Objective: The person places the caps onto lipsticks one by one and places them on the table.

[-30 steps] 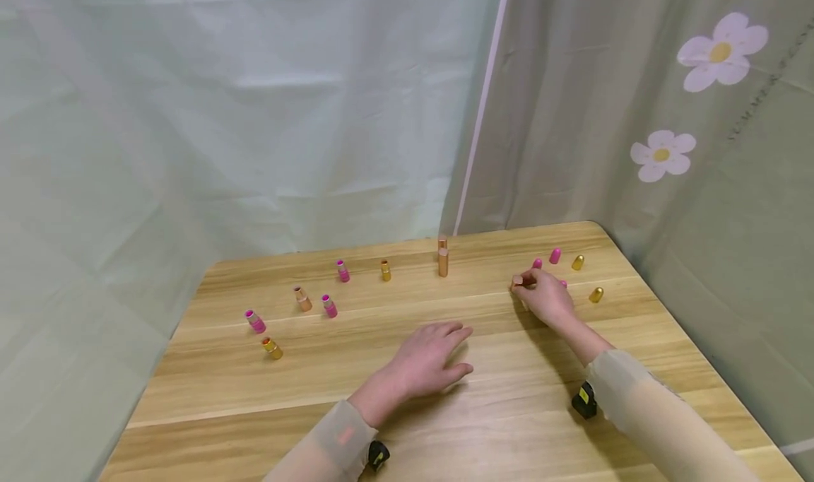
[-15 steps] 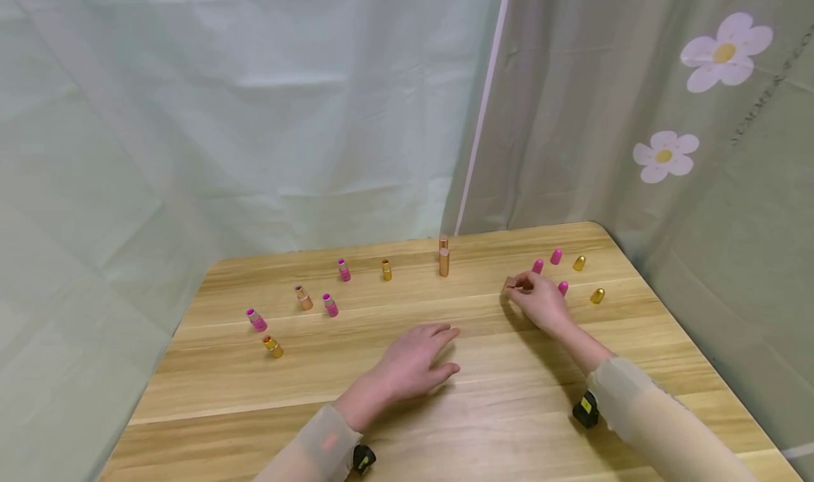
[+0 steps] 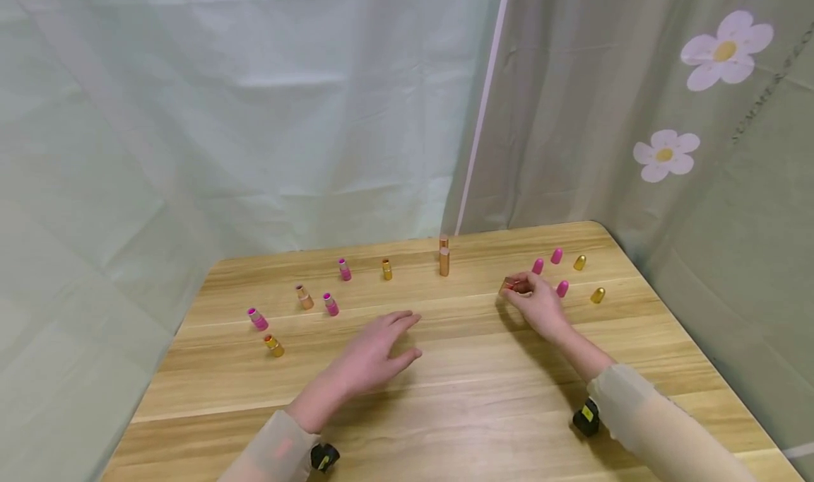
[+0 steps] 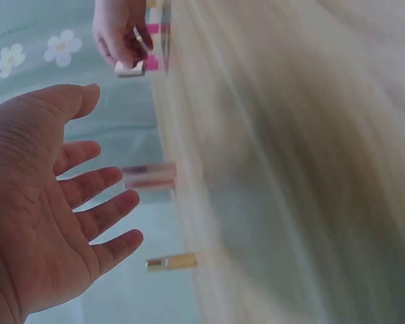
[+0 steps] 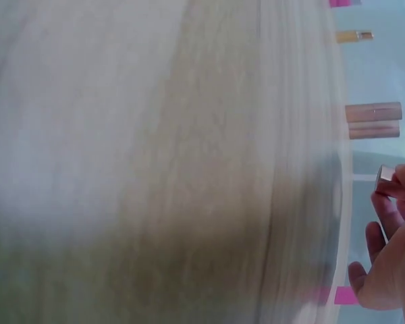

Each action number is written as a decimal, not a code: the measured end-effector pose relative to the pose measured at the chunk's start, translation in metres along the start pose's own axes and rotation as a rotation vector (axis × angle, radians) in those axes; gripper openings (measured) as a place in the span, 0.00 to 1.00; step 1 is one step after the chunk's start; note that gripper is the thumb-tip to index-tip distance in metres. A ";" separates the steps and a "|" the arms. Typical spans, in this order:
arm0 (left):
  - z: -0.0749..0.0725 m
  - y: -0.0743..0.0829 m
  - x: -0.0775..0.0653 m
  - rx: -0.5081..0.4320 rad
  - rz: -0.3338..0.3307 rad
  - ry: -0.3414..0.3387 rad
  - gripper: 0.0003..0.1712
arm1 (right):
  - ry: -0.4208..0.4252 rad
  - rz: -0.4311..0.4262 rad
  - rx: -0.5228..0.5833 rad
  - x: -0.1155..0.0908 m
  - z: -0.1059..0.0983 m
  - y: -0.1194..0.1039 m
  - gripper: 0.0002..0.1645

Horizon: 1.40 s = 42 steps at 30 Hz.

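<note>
On wooden table [image 3: 203,383], at left: three pink tubes [image 3: 257,319], copper tube [image 3: 304,297], gold tube [image 3: 274,346], all open-topped. Left hand [image 3: 369,355] next — fingers spread loosely. Farther back, second gold tube [image 3: 386,270], then two tall copper tubes [image 3: 444,262] upright near rear edge. Small copper piece [image 3: 506,285] right of those, pinched by right hand [image 3: 538,305] — pink caps [image 3: 562,288], gold caps [image 3: 598,295] farther right.

Six open tubes [image 3: 331,305] scattered left on bench [image 3: 477,425]. Two closed tubes [image 3: 444,264] far centre, one behind the other. Five caps [image 3: 562,289] far right, right hand [image 3: 539,305] beside them.
</note>
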<state>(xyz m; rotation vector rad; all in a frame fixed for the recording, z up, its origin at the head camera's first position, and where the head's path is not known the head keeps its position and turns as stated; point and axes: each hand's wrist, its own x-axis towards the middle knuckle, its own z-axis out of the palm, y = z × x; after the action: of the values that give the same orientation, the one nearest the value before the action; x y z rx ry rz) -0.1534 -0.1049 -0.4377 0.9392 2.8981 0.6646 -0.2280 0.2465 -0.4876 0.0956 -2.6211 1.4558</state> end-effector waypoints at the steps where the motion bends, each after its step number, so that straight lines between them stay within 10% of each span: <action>1: -0.004 -0.001 -0.001 0.001 0.001 0.011 0.36 | 0.003 0.001 0.015 -0.001 0.000 -0.001 0.19; 8: -0.037 -0.016 -0.011 0.051 -0.028 0.130 0.34 | 0.023 0.023 0.050 -0.006 0.000 -0.004 0.18; 18: -0.091 -0.070 -0.021 0.046 -0.258 0.238 0.31 | 0.006 0.041 0.114 -0.012 -0.001 -0.009 0.23; 34: -0.107 -0.147 -0.006 -0.010 -0.502 0.005 0.41 | -0.027 0.090 0.319 -0.017 0.004 -0.018 0.23; 42: -0.106 -0.159 -0.003 0.059 -0.559 -0.089 0.25 | -0.042 0.128 0.358 -0.017 0.007 -0.022 0.25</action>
<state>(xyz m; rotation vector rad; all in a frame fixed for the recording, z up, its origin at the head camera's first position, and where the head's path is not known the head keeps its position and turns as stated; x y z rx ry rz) -0.2552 -0.2635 -0.4061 0.1252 2.8950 0.4758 -0.2093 0.2290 -0.4757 -0.0052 -2.4062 1.9730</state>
